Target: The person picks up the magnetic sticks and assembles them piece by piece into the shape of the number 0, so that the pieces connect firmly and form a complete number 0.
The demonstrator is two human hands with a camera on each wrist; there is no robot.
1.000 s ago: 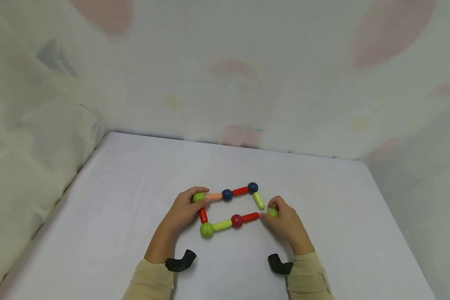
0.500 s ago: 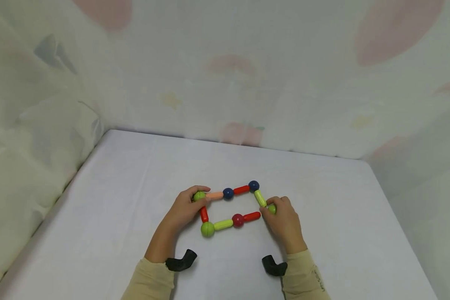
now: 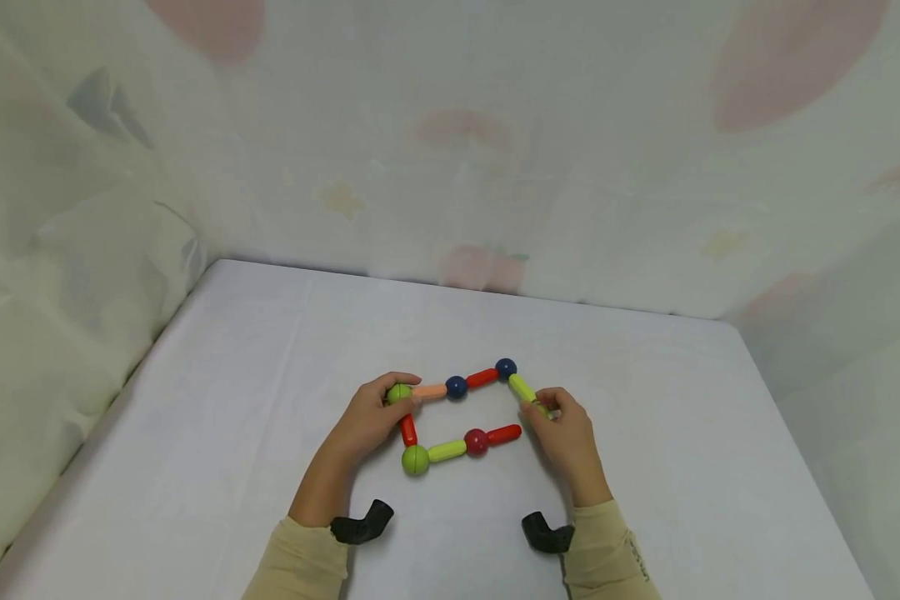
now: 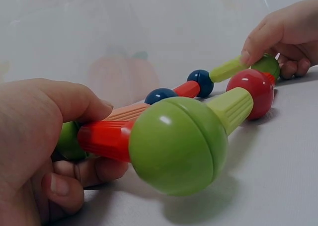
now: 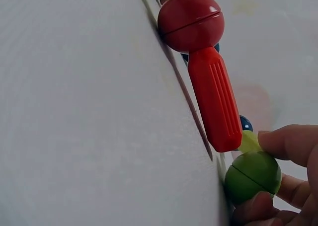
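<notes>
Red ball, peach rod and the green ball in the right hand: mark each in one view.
red ball (image 3: 476, 441), head view, on its top face.
peach rod (image 3: 430, 391), head view, at mid-length.
green ball (image 5: 253, 172), right wrist view, on its front, between the right hand (image 3: 567, 439) fingers.

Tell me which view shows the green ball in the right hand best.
The right wrist view: the green ball is large and close, pinched by the right hand. In the head view the fingers nearly cover it; the left wrist view shows it small and far.
</notes>
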